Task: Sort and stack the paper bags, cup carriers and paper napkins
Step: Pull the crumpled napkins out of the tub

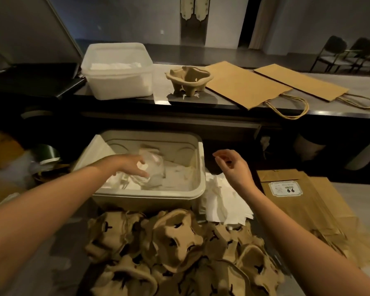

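My left hand [131, 165] reaches into a beige tub [150, 198] and pinches a white paper napkin [152, 167] from the loose napkins inside. My right hand [233, 165] hovers to the right of the tub, fingers loosely curled, holding nothing. More white napkins [222, 201] lie beside the tub. A heap of brown pulp cup carriers [179, 248] fills the near counter. Flat brown paper bags [303, 201] lie at the right, one with a label. On the far counter stand a carrier stack [189, 79], two flat bags with handles [248, 84], and a white tub of napkins [118, 70].
A dark shelf edge [179, 118] separates the near counter from the raised far counter. A tape roll [47, 155] and clutter sit at the left. Chairs [346, 54] stand in the room behind, far right.
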Tool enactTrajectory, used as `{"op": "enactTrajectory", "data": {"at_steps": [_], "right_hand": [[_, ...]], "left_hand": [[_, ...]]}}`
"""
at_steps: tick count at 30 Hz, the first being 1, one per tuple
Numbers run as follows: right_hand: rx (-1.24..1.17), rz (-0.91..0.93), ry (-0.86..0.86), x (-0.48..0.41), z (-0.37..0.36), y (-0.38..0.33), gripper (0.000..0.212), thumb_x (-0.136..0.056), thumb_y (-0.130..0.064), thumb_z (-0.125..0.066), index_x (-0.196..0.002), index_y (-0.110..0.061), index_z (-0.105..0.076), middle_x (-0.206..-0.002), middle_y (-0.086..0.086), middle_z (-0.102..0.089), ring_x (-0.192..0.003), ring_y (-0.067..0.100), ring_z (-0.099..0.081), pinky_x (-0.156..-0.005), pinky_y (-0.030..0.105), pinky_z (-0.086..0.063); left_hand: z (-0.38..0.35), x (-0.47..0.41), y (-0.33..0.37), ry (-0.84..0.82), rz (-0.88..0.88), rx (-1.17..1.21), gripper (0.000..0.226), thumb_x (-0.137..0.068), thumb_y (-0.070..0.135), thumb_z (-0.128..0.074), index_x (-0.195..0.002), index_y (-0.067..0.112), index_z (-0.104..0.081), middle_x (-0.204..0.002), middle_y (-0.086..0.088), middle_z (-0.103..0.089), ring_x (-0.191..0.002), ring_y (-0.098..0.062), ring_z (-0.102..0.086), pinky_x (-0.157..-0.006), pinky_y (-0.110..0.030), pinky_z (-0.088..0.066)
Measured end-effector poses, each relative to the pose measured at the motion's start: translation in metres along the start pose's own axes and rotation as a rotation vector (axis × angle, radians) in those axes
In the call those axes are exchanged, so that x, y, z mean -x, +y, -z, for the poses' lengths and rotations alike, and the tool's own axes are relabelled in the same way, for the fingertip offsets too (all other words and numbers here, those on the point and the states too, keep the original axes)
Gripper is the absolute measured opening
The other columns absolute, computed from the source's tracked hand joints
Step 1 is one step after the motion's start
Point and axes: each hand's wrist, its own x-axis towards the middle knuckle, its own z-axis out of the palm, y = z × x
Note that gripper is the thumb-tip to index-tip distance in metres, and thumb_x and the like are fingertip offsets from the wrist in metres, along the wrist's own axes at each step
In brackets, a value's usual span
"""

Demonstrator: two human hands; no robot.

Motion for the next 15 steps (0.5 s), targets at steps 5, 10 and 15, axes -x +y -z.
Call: {"op": "enactTrajectory", "data": {"at_steps": [5, 10, 15], "right_hand": [[-0.025, 0.151, -0.123, 0.001, -0.021, -0.04, 0.018, -0.092, -0.015, -0.056, -0.109, -0.014, -0.063, -0.105, -0.003, -0.058, -0.088, 0.0, -0.053, -0.076, 0.011, -0.045], [0.0, 0.219, -0.266, 0.003, -0.038, -0.061, 0.021, -0.093, -0.017, -0.056, -0.113, -0.019, -0.061, -0.095, -0.014, -0.055, -0.087, -0.003, -0.054, -0.078, 0.013, -0.046], [0.1, 0.186, -0.373, 0.002, -0.054, -0.061, 0.022, -0.094, -0.024, -0.053, -0.115, -0.026, -0.058, -0.098, -0.012, -0.058, -0.091, 0.004, -0.055, -0.082, 0.023, -0.049]], "left_hand": [[-0.029, -0.031, -0.03, -0.139, 0.066, -0.044, 0.095, -0.081, 0.036, -0.069, -0.15, 0.027, -0.003, -0.155, -0.011, -0.015, -0.138, -0.03, -0.028, -0.108, -0.037, -0.034], [-0.042, -0.048, -0.027, -0.149, 0.031, -0.168, 0.098, -0.081, 0.038, -0.07, -0.149, 0.034, 0.0, -0.155, -0.01, -0.011, -0.138, -0.031, -0.026, -0.109, -0.038, -0.034], [-0.045, -0.054, -0.029, -0.262, 0.018, -0.08, 0.077, -0.088, 0.022, -0.062, -0.145, 0.042, -0.015, -0.148, -0.008, -0.022, -0.126, -0.032, -0.04, -0.086, -0.033, -0.051]]}}
